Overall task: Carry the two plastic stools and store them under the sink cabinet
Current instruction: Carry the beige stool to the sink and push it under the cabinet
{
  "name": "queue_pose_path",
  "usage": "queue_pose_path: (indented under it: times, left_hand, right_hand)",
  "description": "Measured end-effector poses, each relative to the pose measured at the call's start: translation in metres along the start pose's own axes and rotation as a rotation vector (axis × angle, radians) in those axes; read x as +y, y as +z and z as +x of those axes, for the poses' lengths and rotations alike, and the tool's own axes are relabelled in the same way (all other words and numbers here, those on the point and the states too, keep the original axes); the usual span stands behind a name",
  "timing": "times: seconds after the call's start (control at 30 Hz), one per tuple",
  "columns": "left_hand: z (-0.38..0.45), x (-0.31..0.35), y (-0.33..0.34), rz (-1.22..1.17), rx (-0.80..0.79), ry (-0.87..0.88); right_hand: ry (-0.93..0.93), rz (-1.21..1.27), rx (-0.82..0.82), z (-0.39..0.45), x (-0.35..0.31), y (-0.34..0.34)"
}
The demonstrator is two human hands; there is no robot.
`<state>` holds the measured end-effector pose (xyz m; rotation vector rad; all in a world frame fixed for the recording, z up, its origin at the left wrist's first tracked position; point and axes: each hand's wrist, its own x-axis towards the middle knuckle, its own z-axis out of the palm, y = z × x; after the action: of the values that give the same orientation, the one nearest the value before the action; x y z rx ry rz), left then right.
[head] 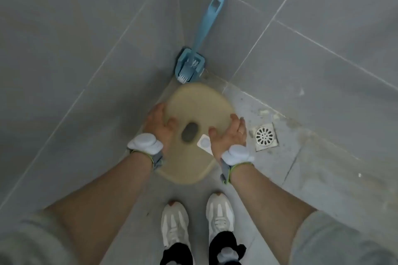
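Together both hands [160,125] [229,135] clasp the beige stool's [198,103] opposite edges.

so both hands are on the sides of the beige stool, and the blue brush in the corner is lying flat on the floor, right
Not quite. The head view shows the blue brush standing in its holder, its handle leaning into the wall corner, not flat on the floor. The rest holds: the left hand and right hand are on the sides of the beige stool.
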<state>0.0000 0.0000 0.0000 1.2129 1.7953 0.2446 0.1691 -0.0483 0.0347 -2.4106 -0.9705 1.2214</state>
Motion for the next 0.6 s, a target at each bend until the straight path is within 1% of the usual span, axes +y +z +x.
queue_pose_path:
  times: [0.07, 0.1, 0.13, 0.23, 0.27, 0.33, 0.43, 0.53, 0.6]
  left_hand:
    - [0.014, -0.004, 0.002, 0.130, -0.018, -0.033]
    - [0.020, -0.005, 0.003, 0.145, -0.034, -0.074]
    - [0.025, -0.006, 0.002, 0.163, -0.064, -0.116]
    - [0.035, -0.004, 0.003, 0.222, -0.146, -0.124]
    - [0.040, -0.003, 0.000, 0.227, -0.172, -0.122]
    - [0.051, -0.004, -0.007, 0.201, -0.238, -0.142]
    - [0.062, -0.006, -0.015, 0.214, -0.371, -0.141]
    - [0.066, -0.006, -0.018, 0.220, -0.454, -0.127]
    - [0.066, -0.005, -0.016, 0.155, -0.456, -0.141]
  right_hand:
    - [0.142, 0.031, 0.012, 0.003, 0.000, 0.013]
    - [0.191, 0.074, 0.003, 0.004, 0.002, 0.021]
    - [0.206, 0.122, -0.006, 0.003, 0.003, 0.027]
    - [0.220, 0.226, 0.001, 0.004, 0.012, 0.039]
    - [0.229, 0.252, 0.004, 0.005, 0.014, 0.040]
    - [0.315, 0.334, -0.011, 0.009, 0.021, 0.040]
    - [0.464, 0.474, -0.095, 0.022, 0.029, 0.036]
    - [0.490, 0.541, -0.156, 0.030, 0.034, 0.030]
    - [0.470, 0.528, -0.134, 0.030, 0.036, 0.032]
